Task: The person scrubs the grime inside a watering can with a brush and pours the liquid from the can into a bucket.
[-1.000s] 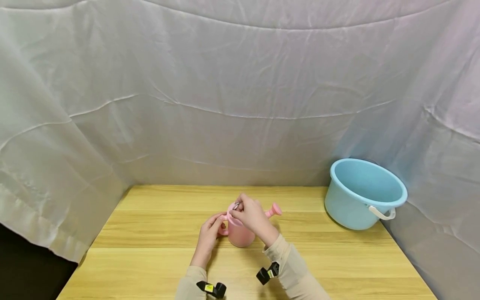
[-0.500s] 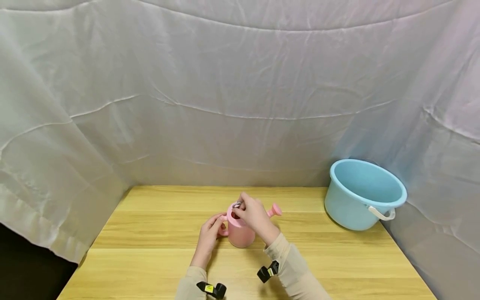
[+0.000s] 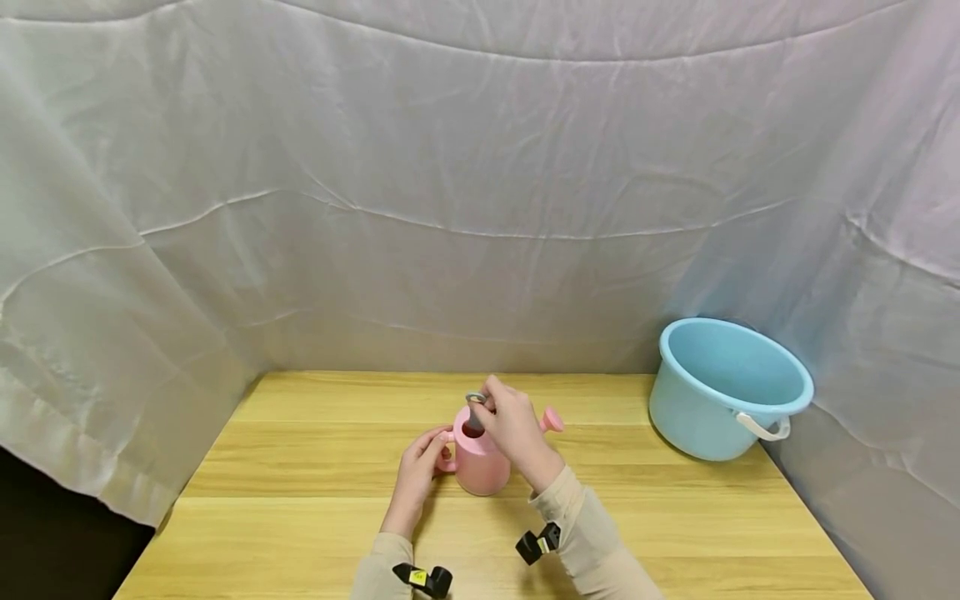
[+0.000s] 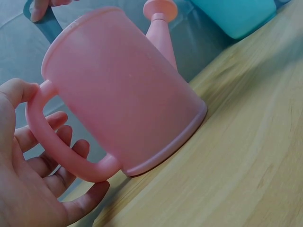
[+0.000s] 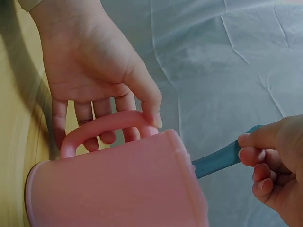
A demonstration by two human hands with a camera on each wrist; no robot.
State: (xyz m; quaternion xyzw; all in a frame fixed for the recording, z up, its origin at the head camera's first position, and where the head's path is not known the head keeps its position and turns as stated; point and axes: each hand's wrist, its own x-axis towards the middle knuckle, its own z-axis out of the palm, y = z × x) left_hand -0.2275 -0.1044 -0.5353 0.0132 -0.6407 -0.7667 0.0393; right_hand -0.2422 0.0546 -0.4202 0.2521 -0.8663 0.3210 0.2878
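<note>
A pink watering can (image 3: 483, 471) stands upright on the wooden table, its sprinkler spout pointing right. My left hand (image 3: 417, 473) holds the can's handle; in the left wrist view the thumb presses the top of the handle (image 4: 66, 158) and the fingers curl around it. Above the can's opening, my right hand (image 3: 516, 427) pinches a blue-grey tool with a flat handle and looped end (image 5: 218, 160). The tool's lower part is inside the can and hidden, so its kind cannot be told.
A light blue bucket (image 3: 675, 408) with a white handle stands at the table's right rear. Grey cloth (image 3: 480, 283) hangs behind and along the sides. The wooden table (image 3: 300, 533) extends around the can.
My right hand has risen slightly, drawing the blue-grey tool upward so more of it shows above the can's opening. The left hand and the watering can have stayed in place.
</note>
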